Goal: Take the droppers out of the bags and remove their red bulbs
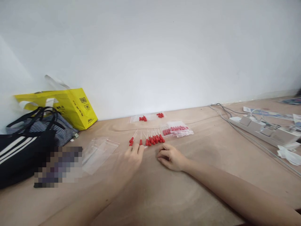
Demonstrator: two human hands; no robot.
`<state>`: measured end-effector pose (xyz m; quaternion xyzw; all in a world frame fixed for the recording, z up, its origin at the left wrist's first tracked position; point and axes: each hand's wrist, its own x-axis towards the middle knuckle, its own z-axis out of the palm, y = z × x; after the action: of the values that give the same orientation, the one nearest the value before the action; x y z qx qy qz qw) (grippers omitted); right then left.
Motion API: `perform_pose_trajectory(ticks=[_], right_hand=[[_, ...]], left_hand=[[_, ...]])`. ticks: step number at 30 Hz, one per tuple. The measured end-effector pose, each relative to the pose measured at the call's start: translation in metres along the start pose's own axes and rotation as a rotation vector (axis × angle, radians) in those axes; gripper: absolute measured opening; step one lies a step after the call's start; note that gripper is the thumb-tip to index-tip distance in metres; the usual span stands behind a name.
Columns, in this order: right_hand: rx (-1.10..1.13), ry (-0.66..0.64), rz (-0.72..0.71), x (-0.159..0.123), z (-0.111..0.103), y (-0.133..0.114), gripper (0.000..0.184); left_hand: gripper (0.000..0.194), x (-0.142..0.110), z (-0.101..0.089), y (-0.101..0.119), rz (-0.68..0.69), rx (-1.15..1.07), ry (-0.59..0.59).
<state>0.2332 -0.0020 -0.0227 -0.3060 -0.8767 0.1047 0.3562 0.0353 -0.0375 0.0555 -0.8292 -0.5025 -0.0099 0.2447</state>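
Wooden tabletop [164, 194]: spread beneath both hands.
Left hand [132, 158]: fingers outstretched and parted, placed just before the red heads; whether the nearest heads are touched cannot be told.
Right hand [172, 157]: fingers loosely curled, thumb lowermost; whether anything is held cannot be told.
Pixelated item [58, 166]: laid well left of the left fingers, a black bag with white stripes [20, 153] set beyond its left end.
White crumpled wrapper [290, 155]: found far right of the right fingers.
Clear zip bags [100, 155]: laid flat, left of the left fingers.
Red-headed sticks [154, 139]: fanned just ahead of both hands' fingers, heads turned toward them; a few are set apart at the left fingers, the rest are clustered between and ahead.
White power strip [258, 130]: plugs inserted, right of the right fingers.
Nearer clear bag [184, 133]: more red heads contained, ahead of the right fingers.
Farther clear bag [134, 119]: two red clusters shown, beyond the loose sticks.
Yellow bag [81, 110]: stood far left, against the white wall [150, 56]
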Motion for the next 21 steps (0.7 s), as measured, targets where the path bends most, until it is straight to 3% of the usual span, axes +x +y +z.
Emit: perform_pose_trajectory(ticks=[4,9,12,16,18,21], right_hand=[[-0.024,-0.002,-0.015,-0.001,0.002,0.002,0.009],[-0.113,0.006,0.041,-0.002,0.001,0.011,0.004],[-0.145,0.044,0.165,-0.004,-0.003,0.017,0.003],[-0.098,0.023,0.210,-0.006,-0.009,0.016,0.008],[-0.087,0.011,0.220,-0.007,-0.010,0.011,0.010],[-0.081,0.018,0.260,-0.007,-0.011,0.002,0.026]], left_hand=[[0.018,0.012,0.011,0.020,0.038,-0.281,-0.193],[0.017,0.039,0.018,0.030,-0.091,-0.656,-0.358],[0.027,0.043,0.028,0.024,-0.043,-0.803,-0.279],[0.041,0.028,0.040,-0.001,0.257,-0.848,-0.100],[0.056,0.018,0.045,-0.012,0.334,-0.796,-0.140],[0.066,0.007,0.049,-0.016,0.304,-0.760,-0.255]])
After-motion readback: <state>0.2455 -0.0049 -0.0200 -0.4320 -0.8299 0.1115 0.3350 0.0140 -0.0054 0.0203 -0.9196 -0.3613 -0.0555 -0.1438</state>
